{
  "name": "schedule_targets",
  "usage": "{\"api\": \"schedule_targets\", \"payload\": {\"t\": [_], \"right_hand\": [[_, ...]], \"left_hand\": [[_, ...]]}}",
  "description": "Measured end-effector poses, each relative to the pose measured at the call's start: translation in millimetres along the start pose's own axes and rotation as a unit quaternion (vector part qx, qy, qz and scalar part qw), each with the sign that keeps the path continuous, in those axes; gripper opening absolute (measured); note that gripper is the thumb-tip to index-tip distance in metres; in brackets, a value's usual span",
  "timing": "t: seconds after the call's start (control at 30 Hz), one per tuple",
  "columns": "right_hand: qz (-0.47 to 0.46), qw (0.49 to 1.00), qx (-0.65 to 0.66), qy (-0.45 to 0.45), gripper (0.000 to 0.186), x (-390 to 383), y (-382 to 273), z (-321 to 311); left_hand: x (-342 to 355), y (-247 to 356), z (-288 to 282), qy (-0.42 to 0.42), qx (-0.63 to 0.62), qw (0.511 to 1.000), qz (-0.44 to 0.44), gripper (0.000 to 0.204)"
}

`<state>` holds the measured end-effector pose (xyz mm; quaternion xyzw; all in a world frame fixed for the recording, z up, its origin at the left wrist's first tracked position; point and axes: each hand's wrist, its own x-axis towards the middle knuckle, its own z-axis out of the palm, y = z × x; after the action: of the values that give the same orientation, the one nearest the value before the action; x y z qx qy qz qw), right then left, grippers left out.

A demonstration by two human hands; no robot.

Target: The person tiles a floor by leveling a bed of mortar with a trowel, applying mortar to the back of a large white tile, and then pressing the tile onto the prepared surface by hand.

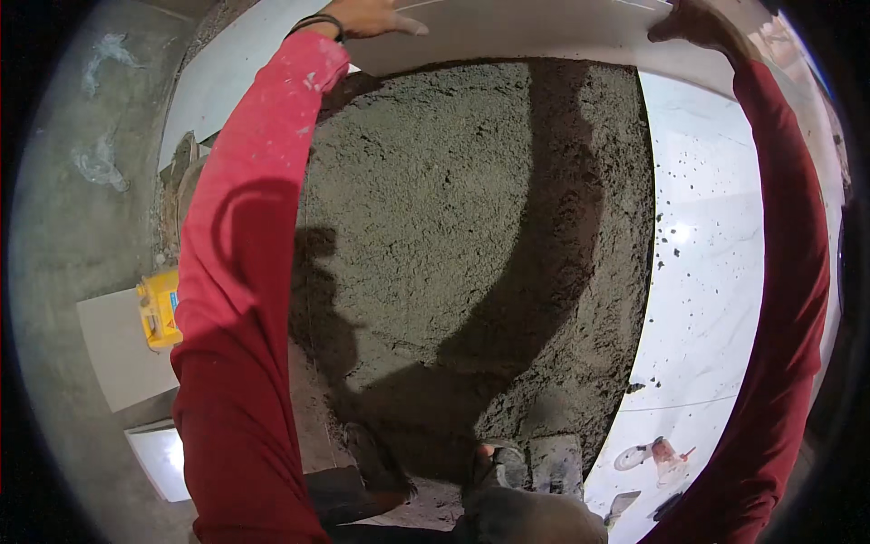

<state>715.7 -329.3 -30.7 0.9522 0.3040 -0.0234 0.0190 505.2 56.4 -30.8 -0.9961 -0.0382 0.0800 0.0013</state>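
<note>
Both my arms, in red sleeves, reach to the far side of a grey, rough bed of wet mortar (pixel 426 199). A large light tile (pixel 517 34) is between my hands at the top edge of the view. My left hand (pixel 367 16) grips its left part, thumb stretched along the face. At its right part my right hand (pixel 700 27) is closed on the edge, fingers partly hidden. The tile's lower edge lies along the far border of the mortar; its upper edge is mostly cut off.
White laid tiles (pixel 707 245) with mortar crumbs run along the right. A small trowel (pixel 622 506) lies there. My foot (pixel 494 462) stands at the mortar's near edge, beside a flat grey block (pixel 555 462). Left are a yellow case (pixel 159 308), a tile piece (pixel 111 358) and plastic scraps (pixel 101 163).
</note>
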Motion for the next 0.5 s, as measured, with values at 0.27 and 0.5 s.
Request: {"api": "schedule_targets", "payload": {"t": [0.27,0.5], "right_hand": [[-0.085,0.993,0.08,-0.003,0.049,-30,21,21],[-0.055,0.994,0.091,0.009,0.049,-101,-1,20]], "left_hand": [[-32,15,9,-0.012,-0.021,1.0,-0.019,0.052],[-82,50,7,-0.019,-0.023,0.999,-0.028,0.04]]}}
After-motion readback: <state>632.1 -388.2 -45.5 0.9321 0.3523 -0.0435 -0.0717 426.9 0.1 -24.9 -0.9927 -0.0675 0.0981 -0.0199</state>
